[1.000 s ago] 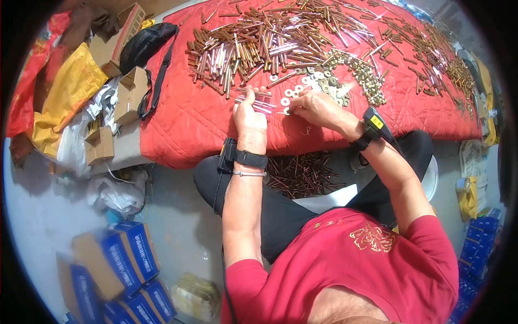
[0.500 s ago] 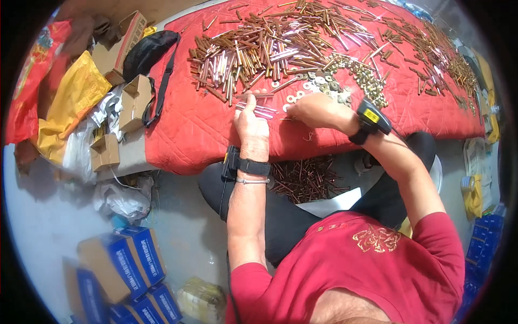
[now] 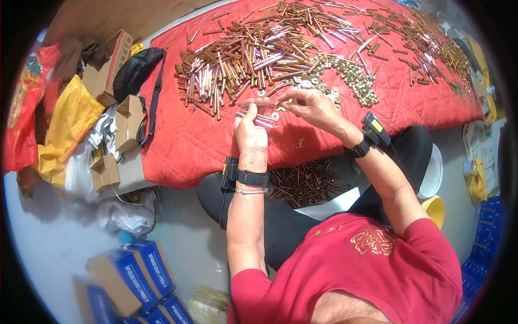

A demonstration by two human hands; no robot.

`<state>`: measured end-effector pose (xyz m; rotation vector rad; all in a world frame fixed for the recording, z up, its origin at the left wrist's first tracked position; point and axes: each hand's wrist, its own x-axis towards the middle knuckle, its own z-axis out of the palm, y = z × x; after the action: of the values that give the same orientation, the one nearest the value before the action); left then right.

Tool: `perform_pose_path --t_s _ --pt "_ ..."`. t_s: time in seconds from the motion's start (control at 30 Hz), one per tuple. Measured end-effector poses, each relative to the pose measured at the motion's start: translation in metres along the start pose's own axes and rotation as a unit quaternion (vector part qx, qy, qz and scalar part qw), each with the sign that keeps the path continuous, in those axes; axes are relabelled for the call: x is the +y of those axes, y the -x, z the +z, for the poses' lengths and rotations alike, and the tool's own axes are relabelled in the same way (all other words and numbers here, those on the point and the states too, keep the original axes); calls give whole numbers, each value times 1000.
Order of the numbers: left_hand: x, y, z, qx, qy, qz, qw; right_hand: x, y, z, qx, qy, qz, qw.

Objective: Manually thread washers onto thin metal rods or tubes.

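Note:
My left hand (image 3: 251,132) is closed around several slim metal rods (image 3: 263,120), its thumb pressed over them. One longer rod juts from that hand toward my right hand (image 3: 310,107). The thumb and forefinger of my right hand are pinched at the rod's tip, on something small that I cannot make out. Beside the fingers, a few pale washers (image 3: 275,115) lie on the red quilted cloth (image 3: 210,144). Farther off is a large heap of copper-coloured and shiny metal rods (image 3: 232,70). Grey washers (image 3: 306,84) and small brass-coloured nuts (image 3: 360,89) are scattered to its right.
A dark pile of rods (image 3: 307,183) sits below the table edge, between my legs. Opened cardboard boxes (image 3: 128,121), a black bag (image 3: 137,67) and yellow plastic (image 3: 70,116) are at the left. Blue-and-brown cartons (image 3: 127,275) stand on the floor, lower left.
My right hand has lifted from the washers on the cloth and come up to the rod's tip, its fingers now pinched there. My left hand keeps its rods in nearly the same place.

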<state>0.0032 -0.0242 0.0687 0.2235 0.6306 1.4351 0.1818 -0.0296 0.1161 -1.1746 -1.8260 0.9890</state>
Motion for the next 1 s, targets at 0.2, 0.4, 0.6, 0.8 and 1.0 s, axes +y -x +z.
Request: perform_pose_path --t_s 0.2,0.4,0.6,0.8,1.0 --pt "-10 -3 3 -5 -37 -10 999 2 -2 2 62 34 -56 996" --pt "-36 11 12 -47 -3 -90 995 -8 -22 35 290 34 -198 936" --pt "-21 -1 -2 31 21 -111 993 37 -24 -31 196 80 -123 970" --pt "-12 0 12 6 -12 -138 990 97 -2 -121 178 348 -69 918" --pt "-13 1 13 -5 -57 -144 988 105 -14 -121 107 468 -94 872"
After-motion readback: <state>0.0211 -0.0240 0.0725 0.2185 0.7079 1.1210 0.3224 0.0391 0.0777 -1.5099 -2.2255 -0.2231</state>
